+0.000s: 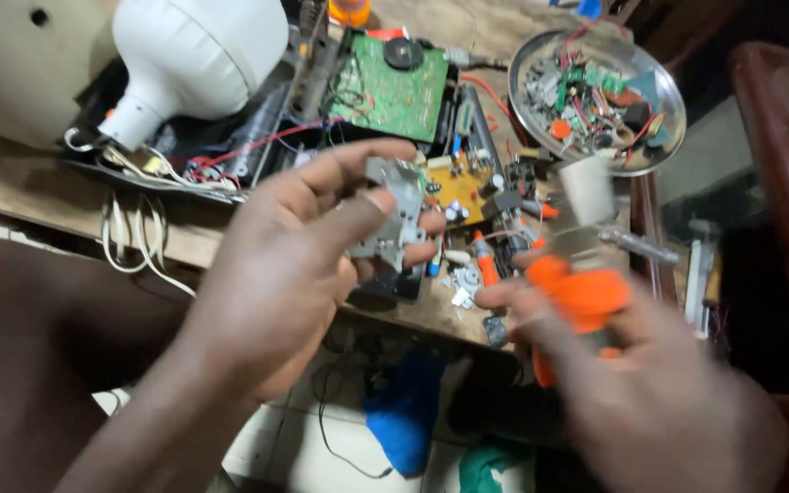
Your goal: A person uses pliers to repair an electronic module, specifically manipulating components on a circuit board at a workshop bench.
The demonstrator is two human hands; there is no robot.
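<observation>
- Two hands meet over the worktop (38,196) edge: the left hand (276,274) pinches a grey metal bracket (393,215) between thumb and fingers, closed around it.
- Bracket stands roughly upright, long axis near vertical, flat face turned toward the person.
- Right hand (650,393), blurred, is wrapped on an orange-handled tool (582,292); its pale upper end (586,187) points up, tilted slightly left.
- By my judgement, the step is bringing tool to bracket; that calls for steadying the bracket and lining up the tip, which I cannot make out.
- Beyond lie a green circuit board (393,91), a yellow board (460,183), a white bulb (189,59), and a metal dish (668,137) of parts.
</observation>
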